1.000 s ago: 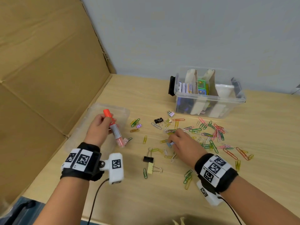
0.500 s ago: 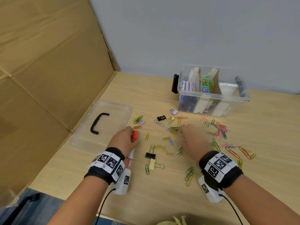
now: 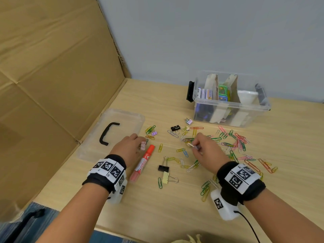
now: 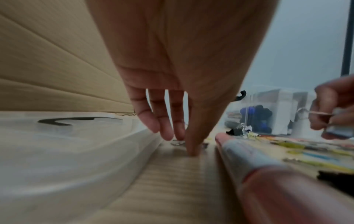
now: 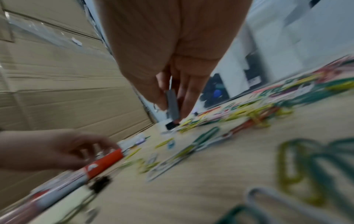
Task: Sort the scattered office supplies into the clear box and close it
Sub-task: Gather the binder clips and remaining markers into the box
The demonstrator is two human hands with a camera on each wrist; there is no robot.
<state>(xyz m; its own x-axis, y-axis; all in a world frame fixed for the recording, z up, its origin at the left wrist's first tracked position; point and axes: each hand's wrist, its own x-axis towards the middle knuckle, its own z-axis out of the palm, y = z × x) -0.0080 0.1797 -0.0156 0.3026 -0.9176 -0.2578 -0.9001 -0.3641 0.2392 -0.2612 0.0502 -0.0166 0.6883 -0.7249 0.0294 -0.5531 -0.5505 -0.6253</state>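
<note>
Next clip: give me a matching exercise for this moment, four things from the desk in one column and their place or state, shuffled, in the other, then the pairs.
Things:
1. red marker
2. lid
3. clear box
4. right hand

Places or states:
A. open, at the back of the table by the wall
B. pinches a small binder clip above the scattered paper clips
C. lies flat on the table, just right of the left hand
D. lies flat by the cardboard wall, black handle up

Pairs: 1-C, 2-D, 3-A, 4-B
</note>
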